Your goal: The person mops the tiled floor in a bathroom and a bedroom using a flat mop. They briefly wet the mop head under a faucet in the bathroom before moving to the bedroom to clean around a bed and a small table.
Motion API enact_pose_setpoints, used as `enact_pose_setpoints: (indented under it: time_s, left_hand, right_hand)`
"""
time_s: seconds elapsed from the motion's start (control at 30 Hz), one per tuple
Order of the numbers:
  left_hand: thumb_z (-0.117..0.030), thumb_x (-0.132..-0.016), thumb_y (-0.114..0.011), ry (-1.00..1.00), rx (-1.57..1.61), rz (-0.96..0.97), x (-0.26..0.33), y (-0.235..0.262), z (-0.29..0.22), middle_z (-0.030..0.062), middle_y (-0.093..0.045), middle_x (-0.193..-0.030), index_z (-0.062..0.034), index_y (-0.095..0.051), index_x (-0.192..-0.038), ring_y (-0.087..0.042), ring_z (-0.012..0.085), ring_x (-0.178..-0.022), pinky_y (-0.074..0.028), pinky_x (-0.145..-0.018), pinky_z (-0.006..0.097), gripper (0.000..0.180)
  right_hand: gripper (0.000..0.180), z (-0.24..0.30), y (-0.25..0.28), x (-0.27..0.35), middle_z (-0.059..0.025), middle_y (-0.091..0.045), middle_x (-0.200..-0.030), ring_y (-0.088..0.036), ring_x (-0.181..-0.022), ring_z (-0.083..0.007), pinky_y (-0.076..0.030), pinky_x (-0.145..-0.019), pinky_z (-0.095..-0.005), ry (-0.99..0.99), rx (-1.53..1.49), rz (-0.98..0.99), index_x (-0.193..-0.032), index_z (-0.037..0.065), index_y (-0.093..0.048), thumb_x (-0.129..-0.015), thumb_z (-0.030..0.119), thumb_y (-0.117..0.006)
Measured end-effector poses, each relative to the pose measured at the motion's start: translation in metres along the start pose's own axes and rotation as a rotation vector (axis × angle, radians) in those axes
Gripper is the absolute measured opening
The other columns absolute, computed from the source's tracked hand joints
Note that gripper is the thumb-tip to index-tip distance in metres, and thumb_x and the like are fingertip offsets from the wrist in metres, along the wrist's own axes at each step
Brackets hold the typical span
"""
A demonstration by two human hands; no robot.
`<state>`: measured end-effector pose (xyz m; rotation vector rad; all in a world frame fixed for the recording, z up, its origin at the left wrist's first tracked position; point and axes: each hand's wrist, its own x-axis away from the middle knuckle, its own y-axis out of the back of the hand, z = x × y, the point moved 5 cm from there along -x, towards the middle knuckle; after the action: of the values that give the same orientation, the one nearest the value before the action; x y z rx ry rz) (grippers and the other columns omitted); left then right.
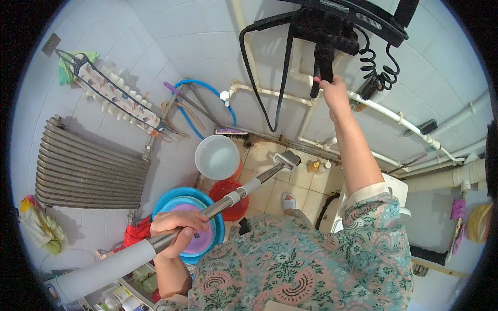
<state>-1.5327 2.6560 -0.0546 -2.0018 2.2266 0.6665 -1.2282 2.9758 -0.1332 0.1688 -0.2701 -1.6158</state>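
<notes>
My left hand point(178, 228) is closed around the grey handle of a long metal mop pole point(228, 199). The pole slants down to a flat mop head point(287, 159) resting on the beige floor tiles. My right hand point(332, 93) is raised high and grips a black handle point(322, 70) hanging under a black wall-mounted unit point(353, 20) with a coiled black cord point(376, 70). A black loop of hose point(259, 67) hangs from the same unit.
A white bucket point(217, 157) and a red basin point(231, 199) stand on the floor. Stacked blue and purple basins point(187, 207) sit below my left hand. A grey radiator point(85, 168) is on the left wall. White pipes point(384, 111) run along the wall. A white slipper point(288, 201) is on the floor.
</notes>
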Motion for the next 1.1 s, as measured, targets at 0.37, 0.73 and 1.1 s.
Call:
enact_pose_setpoints:
  time_s: [0.37, 0.73, 1.1]
  left_hand:
    - [-0.016, -0.08, -0.057, 0.07, 0.034, -0.287, -0.004, -0.015, 0.021, 0.012, -0.062, -0.064, -0.0001, -0.059, -0.08, -0.063, 0.0246, -0.072, -0.047, -0.08, 0.041, 0.016]
    - [-0.03, -0.083, -0.057, -0.064, 0.262, -0.146, -0.002, -0.057, 0.023, 0.0052, -0.055, -0.054, -0.0036, -0.053, -0.07, -0.056, 0.0206, -0.052, -0.047, -0.067, 0.039, 0.029]
    - [-0.019, -0.081, -0.06, -0.265, 0.153, 0.005, -0.018, -0.069, 0.017, 0.0053, -0.052, -0.055, -0.0048, -0.047, -0.064, -0.052, 0.02, -0.05, -0.047, -0.064, 0.038, 0.026]
  right_hand:
    - [0.042, -0.097, -0.019, 0.061, -0.0088, -0.054, -0.109, -0.05, -0.103, -0.0184, -0.038, -0.09, -0.0307, -0.037, -0.482, -0.151, -0.123, 0.003, -0.04, -0.085, 0.017, -0.051]
    - [0.034, -0.29, -0.211, 0.203, -0.01, -0.054, -0.082, -0.055, -0.073, -0.0224, -0.05, -0.068, -0.0341, -1.147, -1.212, 0.152, -0.093, 0.004, -0.043, -0.087, 0.035, -0.053]
    - [0.014, -0.224, -0.214, 0.226, -0.0075, -0.048, -0.064, -0.049, -0.056, -0.02, -0.045, -0.05, -0.0325, -1.282, -1.359, -0.011, -0.08, 0.007, -0.043, -0.085, 0.019, -0.049]
